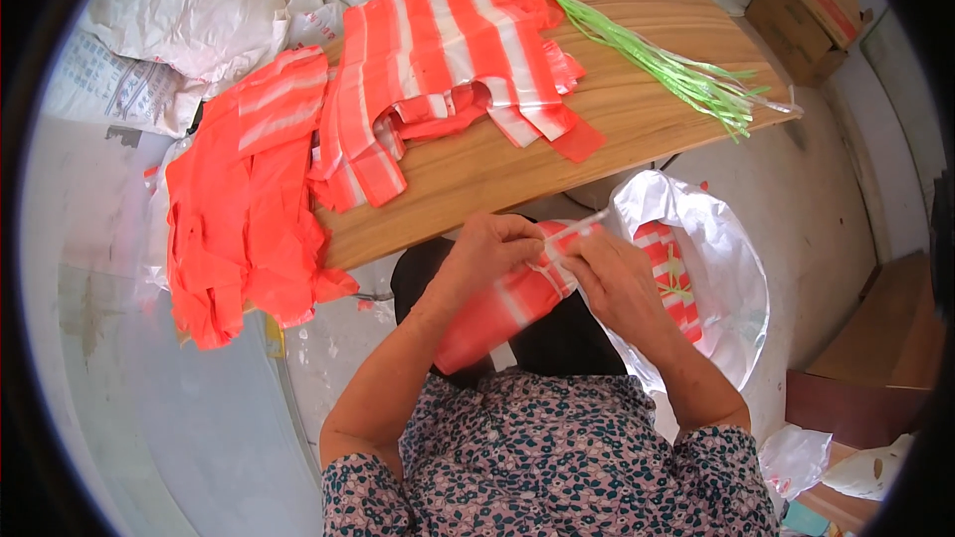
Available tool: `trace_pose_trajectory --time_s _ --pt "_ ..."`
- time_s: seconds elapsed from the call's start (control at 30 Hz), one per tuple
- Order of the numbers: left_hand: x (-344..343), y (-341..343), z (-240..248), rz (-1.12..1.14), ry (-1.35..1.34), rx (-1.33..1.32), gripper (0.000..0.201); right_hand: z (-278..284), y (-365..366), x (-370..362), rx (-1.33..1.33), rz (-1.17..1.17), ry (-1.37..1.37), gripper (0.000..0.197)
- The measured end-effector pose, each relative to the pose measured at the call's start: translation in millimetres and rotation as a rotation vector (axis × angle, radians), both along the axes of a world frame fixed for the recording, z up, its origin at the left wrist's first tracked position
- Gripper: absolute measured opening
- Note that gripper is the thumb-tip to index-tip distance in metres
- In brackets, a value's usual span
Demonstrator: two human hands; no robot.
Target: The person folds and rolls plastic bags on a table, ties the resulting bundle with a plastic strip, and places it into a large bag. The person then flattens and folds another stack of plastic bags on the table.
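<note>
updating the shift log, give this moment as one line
left grip: holding red-white plastic; right grip: on same plastic; table: green strands; sack: tied bundle

Stuffed white plastic sacks [189,5] slump behind the wood-grained tabletop [676,10]; brown cardboard boxes [794,28] stand at upper right, a reddish-brown box [848,400] at lower right near a crumpled white plastic bag [794,459].
</note>
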State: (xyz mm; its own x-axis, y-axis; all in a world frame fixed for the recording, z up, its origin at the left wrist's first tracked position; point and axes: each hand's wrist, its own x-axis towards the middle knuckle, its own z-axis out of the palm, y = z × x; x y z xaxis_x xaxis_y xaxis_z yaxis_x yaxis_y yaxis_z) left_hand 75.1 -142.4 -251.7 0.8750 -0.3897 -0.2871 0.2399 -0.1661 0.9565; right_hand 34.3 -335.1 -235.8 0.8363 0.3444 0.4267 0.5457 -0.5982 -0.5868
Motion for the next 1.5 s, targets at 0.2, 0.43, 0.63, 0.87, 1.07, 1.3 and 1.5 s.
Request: trace_pose_trajectory --time_s 0.2,0.43,0.63,0.87,1.07,1.3,1.5 --pt "-2 0 0 -0.117 -0.137 0.063 0.014 -8 7 53 -0.109 0.158 -0.170 0.010" --pt "-3 2 -4 -0.079 -0.050 0.062 0.020 6 10 53 0.014 -0.122 -0.476 0.016" --pt "-3 -3 3 -0.081 -0.107 0.106 0.025 -28 20 12 -0.028 -0.044 -0.264 0.036" --pt "-4 -5 -9 -0.044 -0.341 0.179 0.020 -52 39 -1 0.482 -0.238 0.184 0.030" --pt "-7 -5 -15 -0.025 -0.641 0.370 0.015 -58 44 -3 0.682 -0.241 0.338 0.019" --pt "-6 -2 -14 -0.015 -0.764 0.407 0.012 -73 42 -1 0.742 -0.217 0.372 0.009" --pt "-14 0 -16 0.083 -0.468 0.210 0.017 -71 42 0 0.780 -0.242 0.489 0.008"
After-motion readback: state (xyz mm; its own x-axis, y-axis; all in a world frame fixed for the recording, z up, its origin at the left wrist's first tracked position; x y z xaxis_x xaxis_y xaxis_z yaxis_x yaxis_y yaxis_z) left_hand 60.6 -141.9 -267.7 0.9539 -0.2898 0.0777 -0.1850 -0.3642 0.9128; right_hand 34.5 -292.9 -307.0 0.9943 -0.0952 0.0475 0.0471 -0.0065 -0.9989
